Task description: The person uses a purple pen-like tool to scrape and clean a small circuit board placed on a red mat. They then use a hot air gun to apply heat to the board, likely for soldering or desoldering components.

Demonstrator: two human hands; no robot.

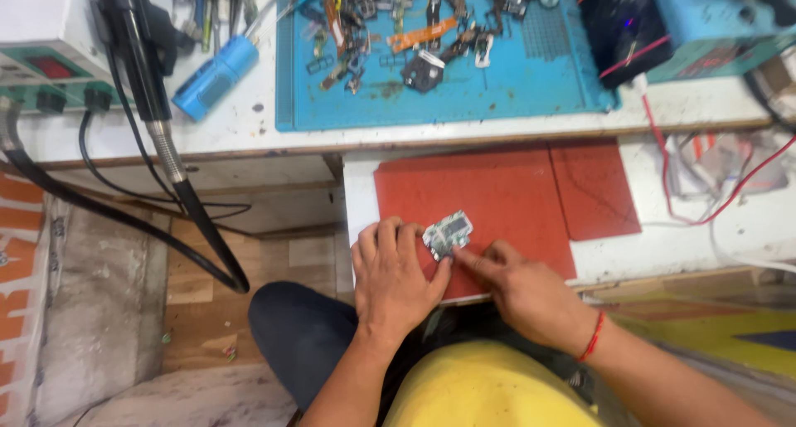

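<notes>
Left hand (394, 274) lies flat, fingers together, pinning a board (448, 232); right hand (518, 286) touches its edge with one extended finger; bare red mat (497, 191) beyond the fingertips.

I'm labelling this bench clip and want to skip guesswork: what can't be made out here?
All in the head view:
- Circuit board: parts too small and blurred to tell.
- Left hand: its palm hides the red mat beneath.
- Right hand: only the forefinger shows, other fingers curled under.
- Small parts on the blue mat: too small, cut by the top edge.
</notes>
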